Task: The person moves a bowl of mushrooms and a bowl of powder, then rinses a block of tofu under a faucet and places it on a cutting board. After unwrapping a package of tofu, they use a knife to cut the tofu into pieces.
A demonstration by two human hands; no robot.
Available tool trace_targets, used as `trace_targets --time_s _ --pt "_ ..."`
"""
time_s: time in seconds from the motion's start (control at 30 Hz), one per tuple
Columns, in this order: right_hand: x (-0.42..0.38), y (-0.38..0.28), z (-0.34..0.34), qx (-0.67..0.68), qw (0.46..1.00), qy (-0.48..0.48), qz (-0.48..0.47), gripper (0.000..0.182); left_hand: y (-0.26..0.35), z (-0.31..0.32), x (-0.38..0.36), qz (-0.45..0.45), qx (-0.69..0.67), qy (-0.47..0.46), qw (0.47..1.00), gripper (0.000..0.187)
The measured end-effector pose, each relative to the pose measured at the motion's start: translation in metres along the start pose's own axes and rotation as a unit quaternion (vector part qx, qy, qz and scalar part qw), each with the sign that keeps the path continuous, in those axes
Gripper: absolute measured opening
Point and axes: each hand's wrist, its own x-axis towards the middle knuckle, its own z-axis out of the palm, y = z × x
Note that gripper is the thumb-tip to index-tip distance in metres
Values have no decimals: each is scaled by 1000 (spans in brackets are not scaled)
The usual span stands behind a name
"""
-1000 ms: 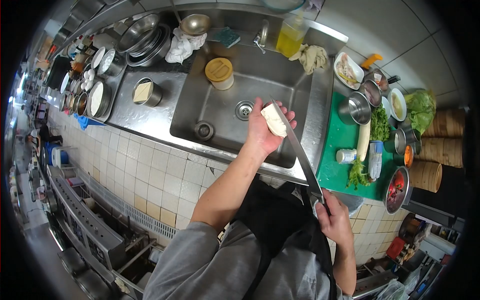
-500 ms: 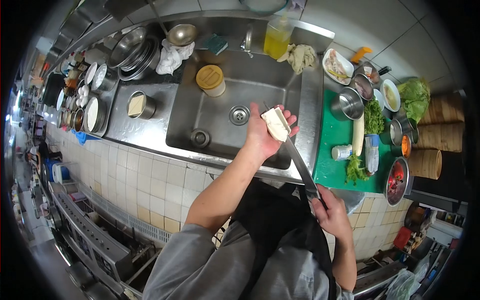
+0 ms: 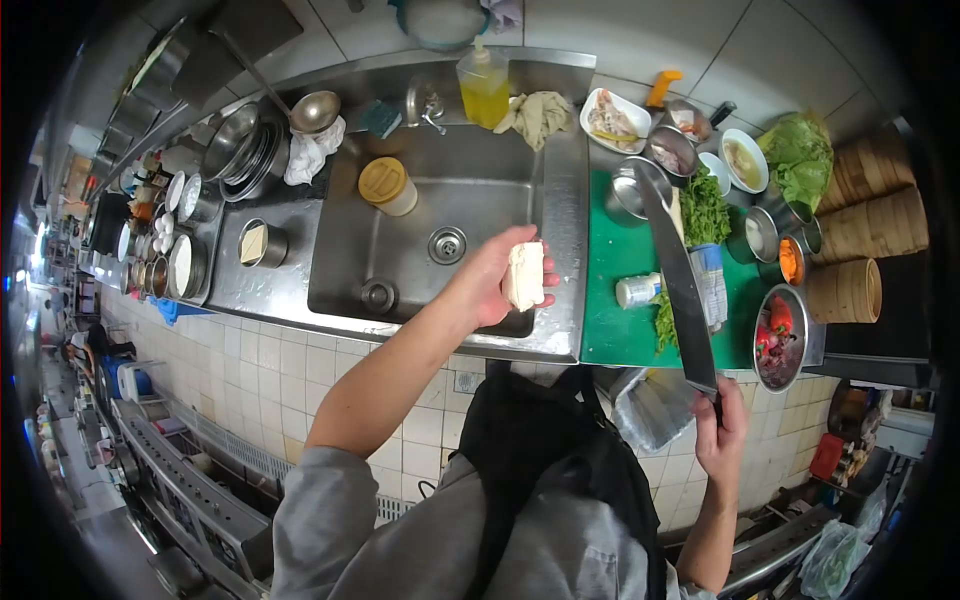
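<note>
A pale white block of tofu (image 3: 525,275) rests in my left hand (image 3: 486,284), palm up over the front right part of the sink, with the fingers curled round its far side. My right hand (image 3: 722,428) grips the handle of a long kitchen knife (image 3: 683,290) beyond the front edge of the counter. Its broad blade points away from me over the green cutting board (image 3: 612,335), apart from the tofu. Behind the blade, a white daikon, leafy greens (image 3: 706,212) and a clear packet are partly hidden. A small white jar (image 3: 638,291) lies on the board.
In the steel sink (image 3: 420,215) stands a yellow-lidded tub (image 3: 388,186). A steel pot (image 3: 262,244) with a pale square block is left of it. Several bowls, a bowl of red peppers (image 3: 776,340) and bamboo steamers (image 3: 845,292) line the right side.
My right hand has drawn the knife away from the tofu, to the right, and raised its blade over the board. My left hand still holds the tofu, now turned. The view has shifted right.
</note>
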Motion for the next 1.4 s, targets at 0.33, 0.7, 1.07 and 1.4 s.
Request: trace_targets --time_s 0.33,0.7,1.07,1.4 --pt "3 44 -98 -181 977 0 -117 19 -32 76 -8 -43 98 22 994 59" --pt "33 21 -102 -284 942 -64 -165 22 -20 79 10 -100 196 -34 975 74" --pt "37 8 -83 -288 943 -65 -155 23 -15 73 9 -86 186 -35 978 74" --pt "41 2 -73 -292 942 -64 -153 22 -1 76 3 -82 199 -41 976 70"
